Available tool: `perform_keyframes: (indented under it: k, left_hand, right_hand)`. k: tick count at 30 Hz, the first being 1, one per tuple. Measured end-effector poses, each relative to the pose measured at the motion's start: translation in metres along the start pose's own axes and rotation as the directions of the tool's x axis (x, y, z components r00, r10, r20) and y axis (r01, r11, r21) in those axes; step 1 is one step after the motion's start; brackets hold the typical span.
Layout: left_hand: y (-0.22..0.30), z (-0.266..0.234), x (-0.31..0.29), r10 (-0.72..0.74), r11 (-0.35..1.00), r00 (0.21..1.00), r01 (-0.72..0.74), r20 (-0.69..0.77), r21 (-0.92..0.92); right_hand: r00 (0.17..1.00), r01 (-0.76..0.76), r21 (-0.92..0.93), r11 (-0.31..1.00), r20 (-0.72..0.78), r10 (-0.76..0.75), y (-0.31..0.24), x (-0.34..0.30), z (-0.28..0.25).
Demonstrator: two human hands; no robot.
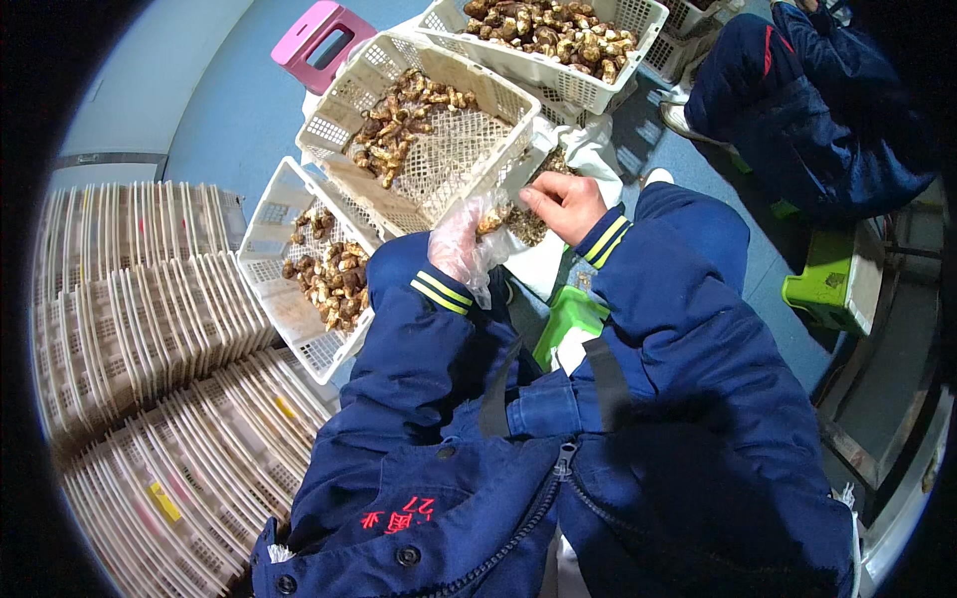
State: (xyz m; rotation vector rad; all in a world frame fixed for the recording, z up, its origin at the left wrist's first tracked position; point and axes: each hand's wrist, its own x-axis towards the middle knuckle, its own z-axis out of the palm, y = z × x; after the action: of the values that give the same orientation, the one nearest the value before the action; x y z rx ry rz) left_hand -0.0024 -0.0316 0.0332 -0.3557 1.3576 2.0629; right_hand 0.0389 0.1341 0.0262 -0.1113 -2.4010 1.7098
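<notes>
My left hand (461, 244), in a clear plastic glove, is closed around a brown and pale mushroom (490, 221). Close beside it my right hand (568, 206) is bare, its thumb and fingers pinched together; whatever they hold is too small or hidden to make out. Below both hands lies an opened white bag (590, 149) with dark, crumbly trimmings (529, 227) in it. Just beyond my left hand stands a white mesh crate (317, 142), partly filled with mushrooms (391, 140). To its left, a lower white crate (261, 231) contains more mushrooms (334, 284).
Another white crate (598, 95), heaped with mushrooms, stands farther back near a pink stool (299, 42). Stacked pale crates (150, 319) fill the left side. On the right, a person in dark blue clothes (807, 130) sits by a green stool (827, 284).
</notes>
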Motion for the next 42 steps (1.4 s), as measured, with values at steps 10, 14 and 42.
perform_keyframes:
  k: [10,14,42]
  left_hand:
    - [-0.011,-0.019,0.015,0.104,0.994,0.994,-0.105,0.025,0.033]
    - [-0.014,-0.018,0.018,0.064,0.997,0.998,-0.064,0.01,-0.038]
    - [-0.011,-0.026,0.015,0.144,0.902,0.943,-0.251,0.301,0.351]
  right_hand:
    - [0.993,0.113,0.033,0.993,0.039,-0.114,-0.008,-0.004,0.007]
    - [1.0,0.002,0.004,1.0,-0.024,-0.002,0.004,0.001,0.003]
    - [0.997,-0.012,0.127,0.992,-0.076,0.022,0.011,0.0,0.01]
